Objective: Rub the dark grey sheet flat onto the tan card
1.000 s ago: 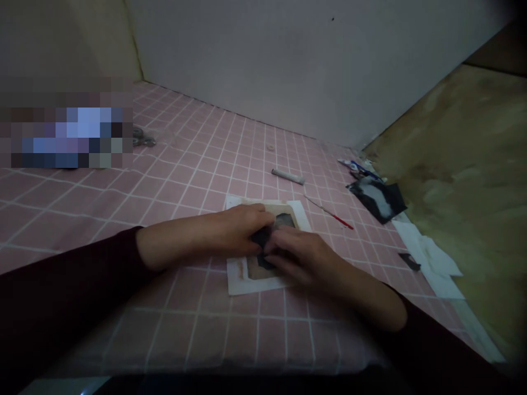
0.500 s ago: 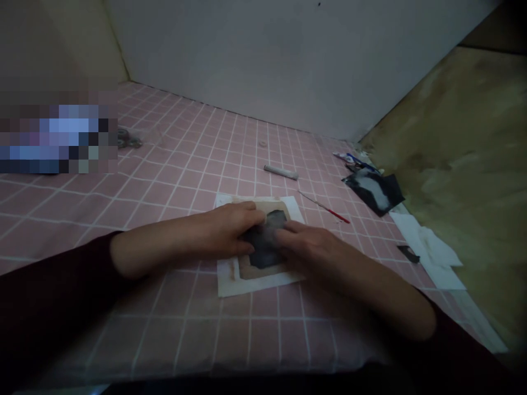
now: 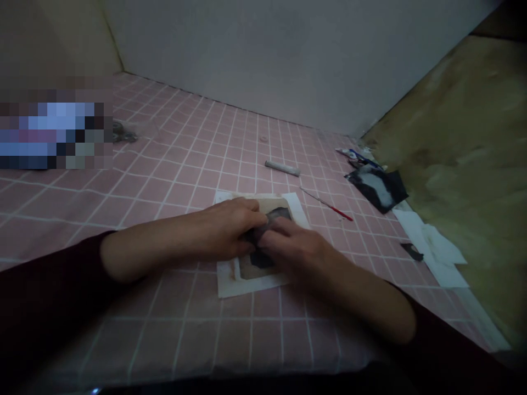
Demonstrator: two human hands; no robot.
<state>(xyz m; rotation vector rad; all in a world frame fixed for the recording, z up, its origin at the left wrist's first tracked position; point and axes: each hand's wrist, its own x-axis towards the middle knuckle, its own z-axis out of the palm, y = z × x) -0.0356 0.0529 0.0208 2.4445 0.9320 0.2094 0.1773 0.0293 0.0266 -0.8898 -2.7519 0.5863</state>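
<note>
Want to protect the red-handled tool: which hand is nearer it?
Right. The right hand is apart from the red-handled tool, on its near side; the left hand is farther left.

White rectangular paper sheet (image 3: 226,283): on pink gridded tablecloth (image 3: 187,337)
Dark flat piece (image 3: 259,259): on sheet
Grey cylindrical bar (image 3: 282,168): behind sheet
Thin red-handled tool (image 3: 338,212): right of sheet
</note>
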